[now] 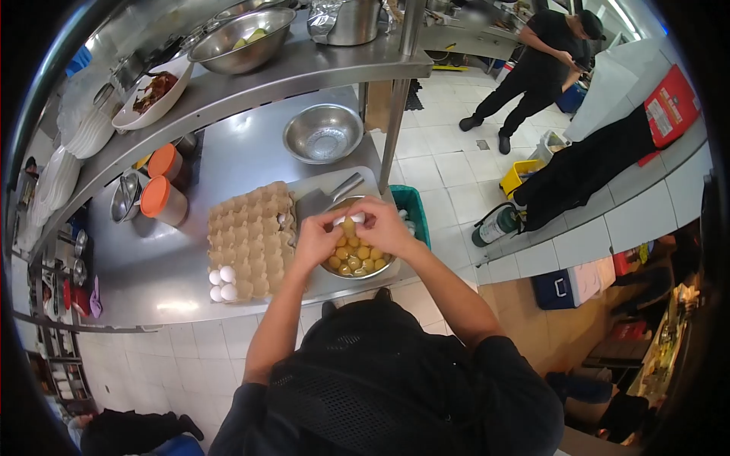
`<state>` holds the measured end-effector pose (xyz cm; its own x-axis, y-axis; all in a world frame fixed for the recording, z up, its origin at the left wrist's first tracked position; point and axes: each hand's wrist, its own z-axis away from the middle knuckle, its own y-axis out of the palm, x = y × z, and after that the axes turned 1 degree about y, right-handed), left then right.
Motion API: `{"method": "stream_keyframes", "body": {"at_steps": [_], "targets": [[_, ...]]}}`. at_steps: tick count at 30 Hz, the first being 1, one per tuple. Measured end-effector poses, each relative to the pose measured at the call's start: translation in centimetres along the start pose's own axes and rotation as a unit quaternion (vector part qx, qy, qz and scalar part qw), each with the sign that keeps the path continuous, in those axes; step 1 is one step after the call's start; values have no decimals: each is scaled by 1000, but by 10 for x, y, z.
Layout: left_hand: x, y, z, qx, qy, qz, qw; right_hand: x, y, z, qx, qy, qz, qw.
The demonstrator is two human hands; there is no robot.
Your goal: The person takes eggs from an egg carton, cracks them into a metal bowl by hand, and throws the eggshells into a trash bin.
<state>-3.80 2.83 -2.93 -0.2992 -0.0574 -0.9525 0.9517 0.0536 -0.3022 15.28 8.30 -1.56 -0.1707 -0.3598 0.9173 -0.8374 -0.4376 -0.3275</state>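
Both my hands are over a metal bowl that holds many egg yolks in liquid. My left hand and my right hand pinch the two sides of a cracked egg. The white shell is parted, and a yolk hangs between the halves. To the left lies a cardboard egg tray, its cups mostly bare. Several whole white eggs sit at its near left corner. Behind the bowl, a wide-bladed metal tool rests on a pale board.
A metal bowl stands further back on the steel counter. Orange-lidded tubs are at left, under a loaded shelf. A green bin with shells stands right of the counter. Another person stands at far right.
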Motion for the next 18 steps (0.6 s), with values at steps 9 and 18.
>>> {"method": "stream_keyframes", "body": {"at_steps": [9,18], "targets": [[-131,-33,7,35,184,-90,978,90,-49,-10,-3,-195,82,977],[-118,-34,-2,-64,223,-82,969,-11,-85,-13,-293,-80,-159,939]]}}
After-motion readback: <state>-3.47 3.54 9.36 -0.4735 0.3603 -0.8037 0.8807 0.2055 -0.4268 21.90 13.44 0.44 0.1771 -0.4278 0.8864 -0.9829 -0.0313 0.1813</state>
